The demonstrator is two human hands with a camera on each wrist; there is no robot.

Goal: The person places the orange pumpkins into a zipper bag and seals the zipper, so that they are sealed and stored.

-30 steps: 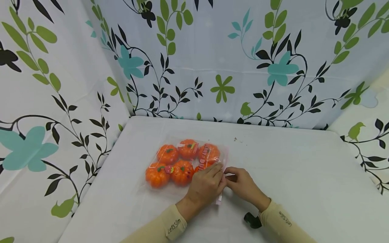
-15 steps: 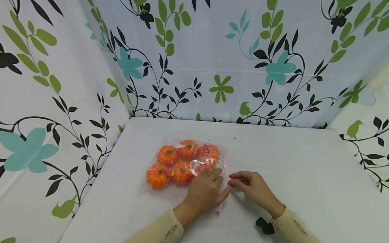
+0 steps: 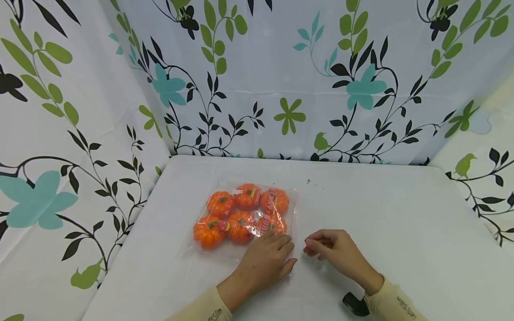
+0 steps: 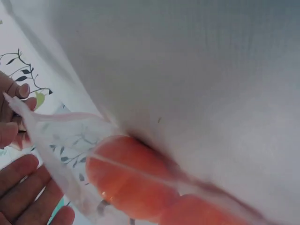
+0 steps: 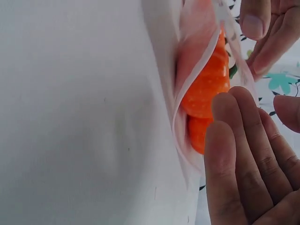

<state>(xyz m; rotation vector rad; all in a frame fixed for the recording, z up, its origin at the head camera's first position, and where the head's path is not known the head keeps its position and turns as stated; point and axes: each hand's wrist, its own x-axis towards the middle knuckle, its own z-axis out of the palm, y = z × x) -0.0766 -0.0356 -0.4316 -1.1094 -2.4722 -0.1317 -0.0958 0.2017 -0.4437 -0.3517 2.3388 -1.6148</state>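
A clear plastic zip bag [image 3: 296, 207] with a pink edge and red print lies on the white table, holding several small orange pumpkins [image 3: 208, 232] with green stems. My left hand [image 3: 263, 258] rests on the bag's lower right corner, fingers extended and thumb apart. Just right of the pink edge, my right hand [image 3: 335, 249] hovers with loosely bent fingers and nothing in them. In the right wrist view the bag's mouth [image 5: 197, 70] gapes, with orange pumpkins [image 5: 206, 93] showing inside. The left wrist view has the bag's edge between both hands' fingertips.
The white table [image 3: 393, 214] reaches back to a hanging cloth [image 3: 249, 53] printed with leaves, flowers and birds. Similar cloth covers the left and right sides. A black device [image 3: 355, 304] sits beside the right sleeve. Small dark specks mark the tabletop behind the bag.
The right hand has left the bag's pink edge and moved right and toward the body. The left hand has slid slightly nearer the body, uncovering the lower right pumpkin.
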